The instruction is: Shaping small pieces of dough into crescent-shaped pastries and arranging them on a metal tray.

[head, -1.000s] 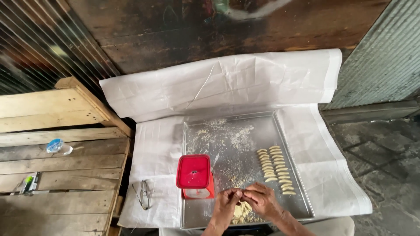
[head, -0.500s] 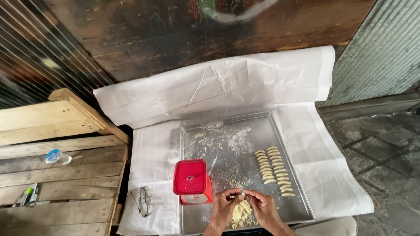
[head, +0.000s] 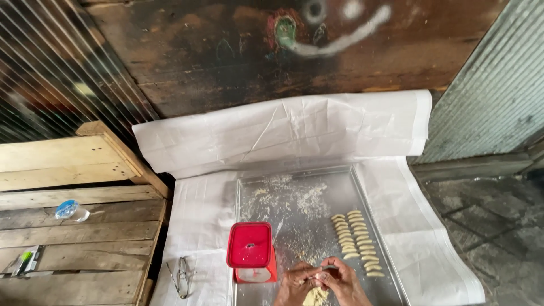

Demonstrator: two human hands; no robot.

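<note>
**Both hands pinching dough at near edge of tray**

Left hand [head: 296, 279] & right hand [head: 340, 279] meet at bottom centre of view, fingertips touching; both pinched on a small piece of dough [head: 313, 276] held betw. them, just above the tray; exact shape of the piece too small to tell. Directly under the hands, a pale lump of dough [head: 313, 296] lies on the tray surface, partly hidden by the wrists.

Metal tray [head: 294, 181] is rectangular w/ low rim, lying flat on white paper; its middle & far part dusted w/ flour and crumbs [head: 289, 198]. Right of the hands, near tray's right rim: shaped dough pieces [head: 356, 241], small pale crescents in two close rows running away from the person; nearest ones just beside right hand.

Left of the hands, standing on the tray's near left corner: small red kitchen scale [head: 250, 252] w/ square red top; close to left hand but apart from it.

White paper sheet [head: 283, 133] covers the bench under the tray and rises in a fold behind it, against a dark wooden wall. On the paper, left of the scale: a pair of eyeglasses [head: 182, 276], folded.

Further left: wooden pallet boards [head: 73, 226]; on them a crumpled clear plastic bottle w/ blue label [head: 71, 210] and a small green-and-white packet [head: 25, 260] near the left edge. Corrugated metal sheeting [head: 493, 96] at right.
</note>
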